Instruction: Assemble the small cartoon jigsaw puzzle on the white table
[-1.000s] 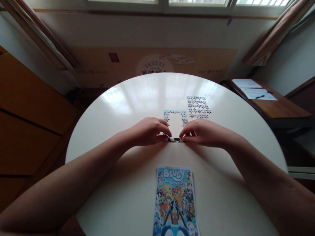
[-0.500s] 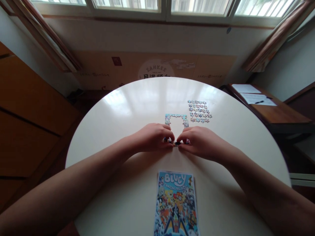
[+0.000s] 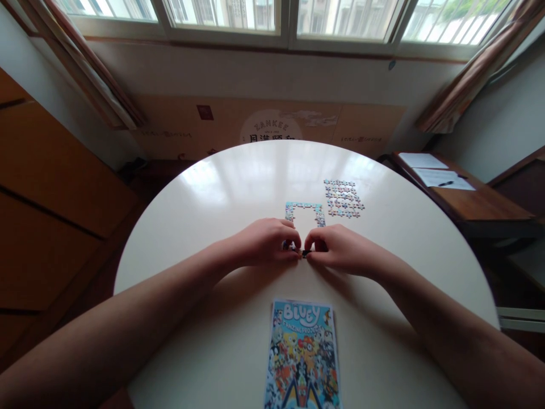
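Left hand (image 3: 272, 243) and right hand (image 3: 340, 248) nearly together at the puzzle frame (image 3: 289, 212)

From where I sit, I see the puzzle frame lying on the round table (image 3: 170, 218), its far side and the upper parts of its two flanks in plain sight, its near side mostly under the fingers. A second ago the hands stood wider apart, with more of that near side showing between them; now only a narrow gap separates the fingertips.

The right hand has forefinger and thumb pinched on a dark piece (image 3: 305, 254) in that gap. The left hand is curled over the pieces at the near left corner, and I cannot tell whether it grips them or merely rests there.

My view has tipped up since then: more of the window (image 3: 332, 17) shows, and railings are visible outside. The loose pieces (image 3: 340, 194) still lie in rows just beyond the frame to the right. The cover (image 3: 303, 346), lettered "Bluey", stays flat on the near part of the table, apart from both hands. Off to the right, papers (image 3: 440, 179) and a pen (image 3: 445, 183) lie on the desk (image 3: 494, 201).
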Motion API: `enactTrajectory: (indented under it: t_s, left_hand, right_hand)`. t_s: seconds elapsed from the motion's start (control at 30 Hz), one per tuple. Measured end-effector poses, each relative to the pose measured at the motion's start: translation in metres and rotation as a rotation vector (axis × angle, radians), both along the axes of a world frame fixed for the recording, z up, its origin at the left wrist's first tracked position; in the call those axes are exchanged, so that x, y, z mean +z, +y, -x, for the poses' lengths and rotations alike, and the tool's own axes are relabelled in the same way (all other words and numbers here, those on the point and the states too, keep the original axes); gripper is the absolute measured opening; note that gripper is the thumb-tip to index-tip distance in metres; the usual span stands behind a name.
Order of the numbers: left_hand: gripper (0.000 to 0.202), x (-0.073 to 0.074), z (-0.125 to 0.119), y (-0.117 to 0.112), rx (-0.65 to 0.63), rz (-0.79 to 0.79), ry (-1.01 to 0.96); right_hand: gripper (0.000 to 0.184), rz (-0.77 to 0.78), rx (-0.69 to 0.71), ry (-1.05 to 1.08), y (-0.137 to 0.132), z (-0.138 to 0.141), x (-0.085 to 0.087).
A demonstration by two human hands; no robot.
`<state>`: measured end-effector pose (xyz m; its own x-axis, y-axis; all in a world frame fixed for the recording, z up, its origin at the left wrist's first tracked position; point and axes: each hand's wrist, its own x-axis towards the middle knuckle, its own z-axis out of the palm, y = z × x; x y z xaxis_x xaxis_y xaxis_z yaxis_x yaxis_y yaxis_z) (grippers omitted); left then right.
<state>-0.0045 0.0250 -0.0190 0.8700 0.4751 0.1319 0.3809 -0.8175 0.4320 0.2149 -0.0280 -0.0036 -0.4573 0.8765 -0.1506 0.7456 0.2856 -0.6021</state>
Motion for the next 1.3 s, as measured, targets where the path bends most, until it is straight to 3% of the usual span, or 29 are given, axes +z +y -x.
enactTrajectory:
  t_s: [0.63, 0.9, 1.17, 1.3]
  left_hand:
    - [0.015, 0.002, 0.003, 0.0, -0.007, 0.004, -0.006]
    - [0.017, 0.007, 0.0, -0.007, 0.018, -0.014, -0.127]
    - [0.012, 0.01, -0.007, -0.013, 0.121, 0.143, -0.38]
    - [0.013, 0.007, -0.01, -0.012, 0.224, 0.426, -0.451]
  right_hand:
    - [0.01, 0.212, 0.047, 0.205, 0.011, -0.014, -0.003]
    - [0.013, 0.309, 0.014, 0.394, 0.015, -0.019, -0.001]
    - [0.019, 0.262, -0.014, 0.593, 0.011, -0.014, -0.001]
    - [0.015, 0.096, -0.048, 0.527, 0.006, -0.007, 0.001]
